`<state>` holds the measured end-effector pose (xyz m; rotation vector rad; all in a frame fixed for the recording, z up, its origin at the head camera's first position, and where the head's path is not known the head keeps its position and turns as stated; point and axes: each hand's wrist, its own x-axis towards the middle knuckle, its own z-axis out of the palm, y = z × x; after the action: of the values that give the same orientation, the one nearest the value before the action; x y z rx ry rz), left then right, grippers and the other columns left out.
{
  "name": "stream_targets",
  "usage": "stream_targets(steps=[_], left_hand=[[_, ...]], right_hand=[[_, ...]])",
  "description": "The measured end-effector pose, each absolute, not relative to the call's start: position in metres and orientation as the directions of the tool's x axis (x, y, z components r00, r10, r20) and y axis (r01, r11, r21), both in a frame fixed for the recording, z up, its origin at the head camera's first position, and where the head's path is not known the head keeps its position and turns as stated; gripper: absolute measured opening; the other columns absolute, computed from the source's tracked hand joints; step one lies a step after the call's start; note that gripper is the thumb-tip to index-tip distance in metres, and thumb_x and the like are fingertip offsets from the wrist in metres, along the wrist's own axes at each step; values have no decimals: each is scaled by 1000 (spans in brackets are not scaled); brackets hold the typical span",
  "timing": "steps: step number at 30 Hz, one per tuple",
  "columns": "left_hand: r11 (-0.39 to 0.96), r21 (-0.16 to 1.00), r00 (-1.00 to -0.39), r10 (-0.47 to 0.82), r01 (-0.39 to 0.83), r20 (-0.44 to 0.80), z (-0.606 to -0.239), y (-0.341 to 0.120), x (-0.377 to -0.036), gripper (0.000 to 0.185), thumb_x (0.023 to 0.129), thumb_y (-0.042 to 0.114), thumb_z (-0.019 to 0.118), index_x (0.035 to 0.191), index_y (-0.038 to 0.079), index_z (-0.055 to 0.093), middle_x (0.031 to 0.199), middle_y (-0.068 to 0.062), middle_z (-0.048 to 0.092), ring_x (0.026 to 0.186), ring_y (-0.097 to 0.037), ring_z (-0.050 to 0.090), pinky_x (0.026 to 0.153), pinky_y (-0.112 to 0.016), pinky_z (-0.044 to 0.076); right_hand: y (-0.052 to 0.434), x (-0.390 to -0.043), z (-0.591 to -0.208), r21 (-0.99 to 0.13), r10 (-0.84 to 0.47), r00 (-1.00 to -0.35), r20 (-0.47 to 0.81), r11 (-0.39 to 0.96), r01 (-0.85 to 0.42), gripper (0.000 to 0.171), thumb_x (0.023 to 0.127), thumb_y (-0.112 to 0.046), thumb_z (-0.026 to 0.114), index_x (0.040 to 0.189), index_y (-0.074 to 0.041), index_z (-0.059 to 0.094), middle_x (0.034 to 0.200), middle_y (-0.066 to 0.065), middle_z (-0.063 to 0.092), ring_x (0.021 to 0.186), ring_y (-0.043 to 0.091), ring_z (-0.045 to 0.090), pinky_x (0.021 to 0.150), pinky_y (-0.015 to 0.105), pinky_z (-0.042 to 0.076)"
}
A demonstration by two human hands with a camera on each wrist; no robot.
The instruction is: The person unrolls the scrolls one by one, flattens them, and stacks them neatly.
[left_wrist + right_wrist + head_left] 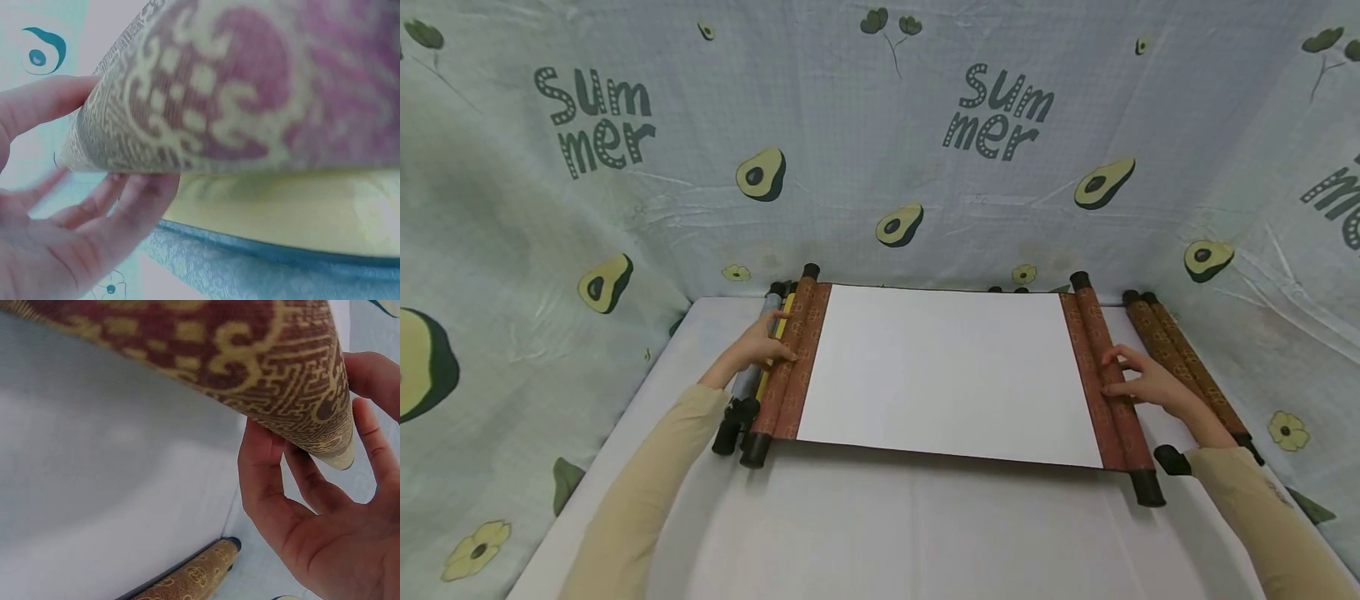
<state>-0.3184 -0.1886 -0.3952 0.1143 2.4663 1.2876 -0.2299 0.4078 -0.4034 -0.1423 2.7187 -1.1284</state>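
A scroll lies unrolled across the white table, its blank white sheet [947,371] between two red-brown patterned rolls. My left hand [765,344] grips the left roll [793,367]; in the left wrist view the thumb [44,103] lies on the brocade [250,81] and the fingers [134,203] curl under it. On the other side my right hand [1131,379] holds the right roll [1112,400], with fingers [262,469] wrapped round its patterned edge [269,369].
A yellow scroll [781,329] and a grey-blue scroll [747,382] lie just left of the left roll. Two brown patterned scrolls [1187,367] lie to the right, by the cloth wall. A black end knob [1172,460] sits near my right sleeve. Avocado-print fabric encloses the table.
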Motion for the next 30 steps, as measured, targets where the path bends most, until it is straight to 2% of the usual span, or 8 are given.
stream_targets(steps=[6, 10, 16, 23, 30], left_hand=[[597, 770, -923, 125, -223, -364, -393, -184, -325, 74, 77, 14, 62, 135, -7, 21, 128, -27, 35, 103, -36, 51, 75, -44, 50], [553, 782, -910, 98, -287, -403, -395, -182, -330, 71, 76, 13, 62, 133, -9, 25, 132, -27, 33, 114, -43, 46, 81, -46, 49], [489, 794, -889, 74, -362, -451, -398, -180, -337, 77, 76, 9, 64, 137, -7, 20, 132, -26, 36, 114, -41, 47, 88, -47, 45], [443, 800, -884, 33, -405, -466, -405, -175, -344, 77, 75, 0, 65, 137, -7, 21, 131, -25, 38, 92, -26, 54, 84, -39, 47], [410, 827, -909, -11, -385, -418, -415, -173, -344, 70, 75, -5, 63, 135, -9, 27, 132, -27, 36, 103, -33, 54, 91, -44, 44]], right_hand=[[406, -238, -402, -713, -126, -975, -184, 700, 44, 53, 80, -19, 65, 116, -3, 30, 122, 32, 32, 101, 44, 46, 65, 37, 49], [406, -245, -402, -707, -102, -975, -198, 703, 70, 56, 79, -19, 65, 119, -3, 28, 124, 35, 30, 104, 47, 43, 66, 38, 49], [406, -252, -401, -704, -71, -974, -214, 703, 104, 59, 79, -18, 65, 121, -1, 26, 123, 35, 32, 103, 45, 45, 69, 41, 48], [406, -261, -405, -703, -33, -968, -247, 694, 155, 62, 80, -18, 64, 125, -1, 24, 128, 35, 29, 109, 47, 42, 76, 52, 45], [403, -268, -409, -728, -19, -969, -247, 664, 172, 62, 80, -15, 64, 125, -1, 24, 132, 35, 25, 112, 48, 39, 79, 54, 42]])
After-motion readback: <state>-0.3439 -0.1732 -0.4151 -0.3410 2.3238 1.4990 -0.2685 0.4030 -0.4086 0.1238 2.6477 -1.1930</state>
